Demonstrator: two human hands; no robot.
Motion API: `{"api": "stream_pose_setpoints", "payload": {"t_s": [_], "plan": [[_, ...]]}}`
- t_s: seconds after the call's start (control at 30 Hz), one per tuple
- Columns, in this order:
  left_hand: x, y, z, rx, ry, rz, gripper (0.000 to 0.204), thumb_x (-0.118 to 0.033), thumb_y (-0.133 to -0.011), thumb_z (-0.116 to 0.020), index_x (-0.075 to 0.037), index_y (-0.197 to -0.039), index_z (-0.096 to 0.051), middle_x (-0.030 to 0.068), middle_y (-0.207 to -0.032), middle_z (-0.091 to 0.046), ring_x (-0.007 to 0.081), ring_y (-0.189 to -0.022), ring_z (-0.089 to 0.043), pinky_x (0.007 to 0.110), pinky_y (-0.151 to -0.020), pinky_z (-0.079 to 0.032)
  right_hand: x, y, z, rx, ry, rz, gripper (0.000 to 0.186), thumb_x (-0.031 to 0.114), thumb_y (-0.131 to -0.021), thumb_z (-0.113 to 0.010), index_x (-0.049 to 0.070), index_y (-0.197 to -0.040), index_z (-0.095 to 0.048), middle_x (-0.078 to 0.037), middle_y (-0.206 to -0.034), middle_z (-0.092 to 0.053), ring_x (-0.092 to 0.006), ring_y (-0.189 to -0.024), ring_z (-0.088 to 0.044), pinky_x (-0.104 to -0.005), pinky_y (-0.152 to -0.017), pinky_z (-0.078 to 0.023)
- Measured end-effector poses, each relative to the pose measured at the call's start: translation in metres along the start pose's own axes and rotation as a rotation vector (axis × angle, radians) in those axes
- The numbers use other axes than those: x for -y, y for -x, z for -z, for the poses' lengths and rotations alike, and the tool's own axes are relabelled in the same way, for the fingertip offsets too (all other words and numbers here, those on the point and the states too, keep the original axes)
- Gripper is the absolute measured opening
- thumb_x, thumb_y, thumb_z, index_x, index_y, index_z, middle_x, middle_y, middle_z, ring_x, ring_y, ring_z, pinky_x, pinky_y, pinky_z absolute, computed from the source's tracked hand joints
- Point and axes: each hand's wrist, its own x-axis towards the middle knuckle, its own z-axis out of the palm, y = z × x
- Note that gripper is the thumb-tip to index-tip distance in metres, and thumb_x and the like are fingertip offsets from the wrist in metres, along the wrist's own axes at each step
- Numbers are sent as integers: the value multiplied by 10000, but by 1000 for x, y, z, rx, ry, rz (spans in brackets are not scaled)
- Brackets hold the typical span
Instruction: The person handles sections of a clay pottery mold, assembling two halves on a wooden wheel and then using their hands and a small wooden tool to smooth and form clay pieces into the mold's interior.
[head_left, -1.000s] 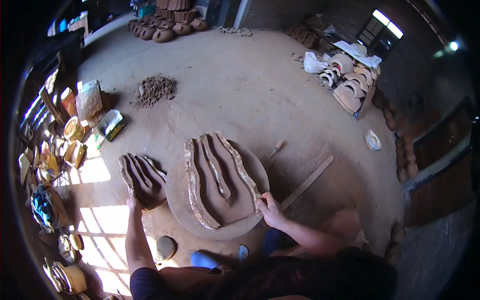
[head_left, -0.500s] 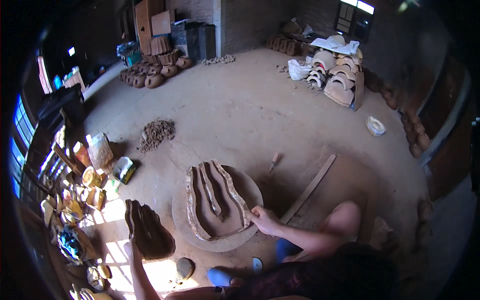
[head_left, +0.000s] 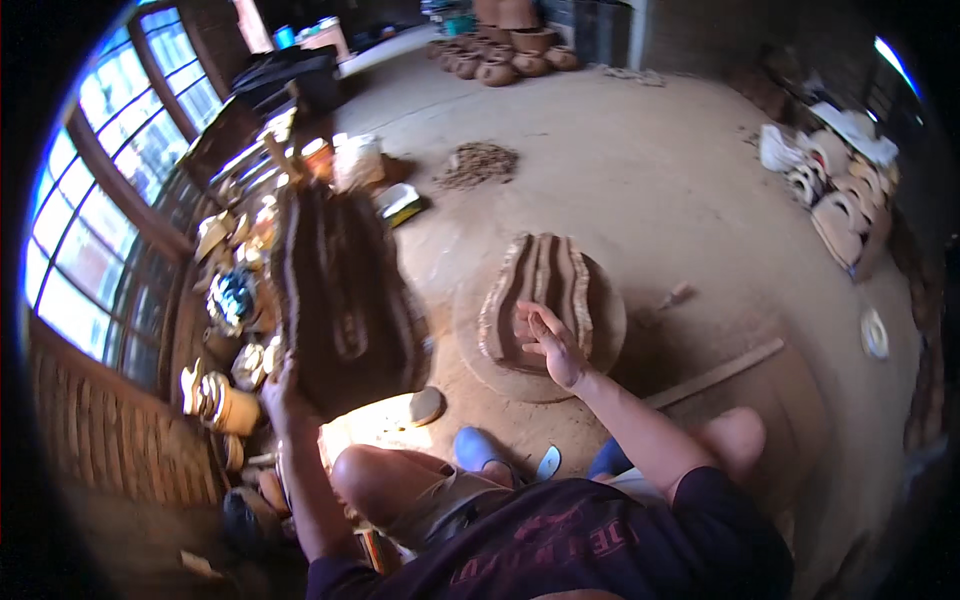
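Left of the disc, left hand: closed on the near left edge of the dark slab, which is raised.
Right hand: fingers parted, gripping nothing; over the near part of the pale slab, contact cannot be told.
Pale slab: on the disc, partly hidden by the right hand.
Dark slab: blurred, ridges hard to make out.
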Motion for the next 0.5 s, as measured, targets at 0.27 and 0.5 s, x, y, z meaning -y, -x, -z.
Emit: {"api": "stream_pose_setpoints", "payload": {"t_s": [0.27,0.5], "plan": [[-25,66,-94,207,456,138,385,-239,-994,-654,38,-1260,-619,142,-1162,-711,230,-1011,-715,369,-929,-590,75,39,-79,257,-720,-93,818,658,-1025,-480,77,-1587,-351,-124,-1548,-495,-251,-1389,-515,-443,-1190,-417],[-15,85,-143,251,425,143,486,-271,-994,-672,77,-1317,-573,173,-1252,-677,229,-1095,-688,378,-958,-575,58,41,-31,-75,-651,127,659,464,-1107,-450,-32,-1539,-418,-152,-1548,-498,-248,-1412,-477,-391,-1216,-352]]}}
